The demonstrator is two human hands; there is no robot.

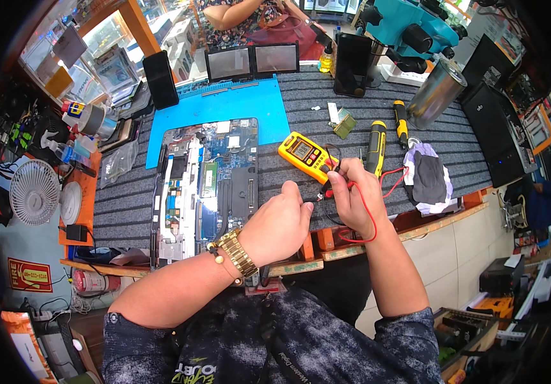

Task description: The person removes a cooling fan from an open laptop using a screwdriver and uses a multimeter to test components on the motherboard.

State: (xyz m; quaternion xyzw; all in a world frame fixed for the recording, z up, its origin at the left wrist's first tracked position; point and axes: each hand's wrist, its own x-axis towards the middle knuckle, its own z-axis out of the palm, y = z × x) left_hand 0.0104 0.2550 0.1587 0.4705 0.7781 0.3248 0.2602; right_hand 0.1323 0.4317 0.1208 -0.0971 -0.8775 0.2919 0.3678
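My right hand is closed round a multimeter probe with a red lead; a black lead runs beside it. Close by on the left, my left hand, below a gold watch, has its fingers curled together near the probe tip. Whatever it pinches is mostly hidden. Just beyond both hands lies a yellow multimeter with its display lit. An opened laptop base with its blue circuit board exposed rests left of my left hand, partly on a blue mat.
Two yellow-black screwdrivers, a cloth and a metal can lie or stand to the right. A teal microscope is at the back right, near a black phone. Someone is across the bench.
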